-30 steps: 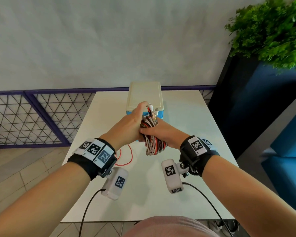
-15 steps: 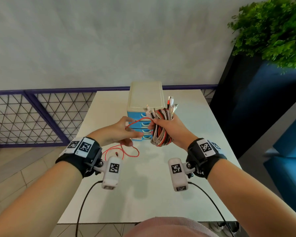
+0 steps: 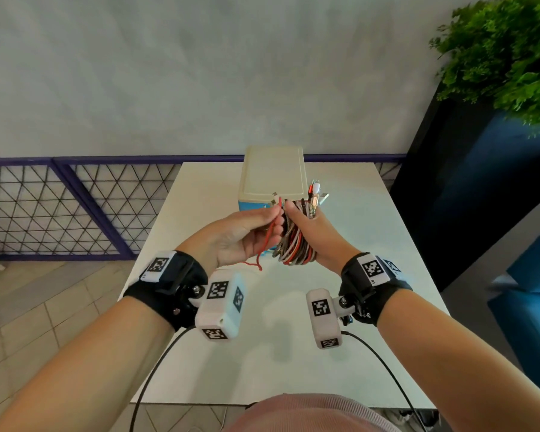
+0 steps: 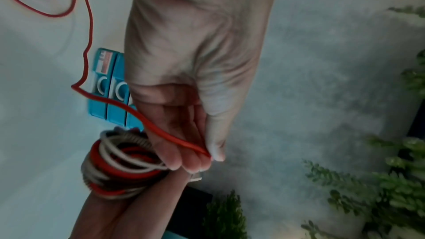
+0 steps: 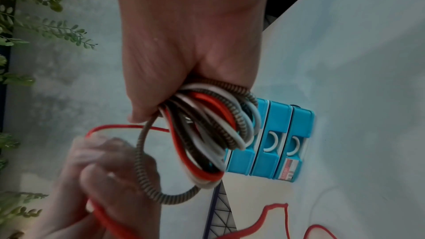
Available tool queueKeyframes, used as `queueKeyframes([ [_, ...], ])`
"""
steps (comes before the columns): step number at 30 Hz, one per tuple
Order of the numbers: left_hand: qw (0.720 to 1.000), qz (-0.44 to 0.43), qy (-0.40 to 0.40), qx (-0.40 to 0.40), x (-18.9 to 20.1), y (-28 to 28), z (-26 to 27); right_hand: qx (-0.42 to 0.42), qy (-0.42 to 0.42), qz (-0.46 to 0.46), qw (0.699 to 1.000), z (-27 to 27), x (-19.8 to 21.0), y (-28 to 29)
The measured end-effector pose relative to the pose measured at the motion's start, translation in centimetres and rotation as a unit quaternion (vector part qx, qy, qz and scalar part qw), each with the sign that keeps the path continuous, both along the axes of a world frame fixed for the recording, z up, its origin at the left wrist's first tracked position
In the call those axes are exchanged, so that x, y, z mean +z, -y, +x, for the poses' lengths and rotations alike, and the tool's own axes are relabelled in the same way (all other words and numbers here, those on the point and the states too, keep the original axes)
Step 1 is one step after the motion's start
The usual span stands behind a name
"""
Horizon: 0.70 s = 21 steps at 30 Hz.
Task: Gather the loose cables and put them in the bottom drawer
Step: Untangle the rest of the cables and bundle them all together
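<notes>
My right hand grips a looped bundle of red, white and braided cables above the table, its plugs sticking up. My left hand pinches a thin red cable between thumb and fingers right beside the bundle. That red cable trails down from my left hand toward the table. Behind the hands stands a small drawer unit with a cream top and blue drawer fronts, all shut. The lower drawers are hidden by my hands in the head view.
The white table stands against a purple mesh railing. A dark blue planter with a green plant stands at the right. Black wires hang from both wrist cameras near the front table edge.
Both hands have risen. My left hand has gone from the tabletop up to the bundle, pulling the thin red cable off the table with it.
</notes>
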<state>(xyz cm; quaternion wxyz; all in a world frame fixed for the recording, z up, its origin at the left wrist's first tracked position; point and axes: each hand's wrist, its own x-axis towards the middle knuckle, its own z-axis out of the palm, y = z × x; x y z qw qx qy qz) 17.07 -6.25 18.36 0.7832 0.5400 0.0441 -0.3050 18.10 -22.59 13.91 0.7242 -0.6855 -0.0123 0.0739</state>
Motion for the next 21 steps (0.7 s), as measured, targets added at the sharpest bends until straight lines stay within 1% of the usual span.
queueKeyframes([
  [3, 0.999, 0.039, 0.003, -0.003, -0.3, 1.3, -0.1, 0.010, -0.013, 0.063, 0.998, -0.2, 0.1, -0.6],
  [5, 0.999, 0.051, -0.001, 0.010, -0.6, 2.0, -0.1, 0.016, -0.056, 0.118, 0.991, -0.4, 0.4, -0.7],
  [7, 0.998, 0.052, -0.005, 0.027, -0.7, 2.4, -0.2, 0.060, -0.114, 0.167, 0.978, -0.7, 0.9, -0.6],
  [8, 0.998, 0.052, -0.005, 0.035, -0.7, 2.6, -0.2, 0.078, -0.132, 0.172, 0.973, -0.8, 1.1, -0.6],
  [9, 0.998, 0.058, -0.002, 0.040, -0.7, 2.8, -0.2, 0.081, -0.132, 0.168, 0.973, -0.8, 1.2, -0.6],
  [10, 0.997, 0.072, 0.006, 0.041, -0.6, 2.9, -0.3, 0.071, -0.118, 0.163, 0.977, -1.0, 1.2, -0.5],
  [12, 0.990, 0.132, 0.041, 0.024, -0.7, 3.1, -0.5, 0.026, -0.089, 0.142, 0.986, -1.1, 1.3, -0.5],
  [14, 0.978, 0.188, 0.085, -0.009, -0.9, 3.1, -0.8, -0.035, -0.071, 0.099, 0.992, -0.8, 1.4, -0.4],
  [15, 0.976, 0.195, 0.098, -0.025, -1.0, 3.0, -0.9, -0.072, -0.056, 0.072, 0.993, -0.5, 1.4, -0.2],
  [17, 0.978, 0.179, 0.092, -0.055, -1.1, 2.6, -1.3, -0.114, -0.036, 0.047, 0.992, 0.2, 1.7, 0.3],
  [19, 0.982, 0.148, 0.062, -0.100, -1.1, 1.9, -1.8, -0.138, -0.033, 0.067, 0.988, 1.0, 2.1, 1.2],
  [21, 0.975, 0.136, 0.027, -0.171, -1.6, 0.7, -2.1, -0.159, -0.039, 0.094, 0.982, 1.6, 2.5, 2.3],
])
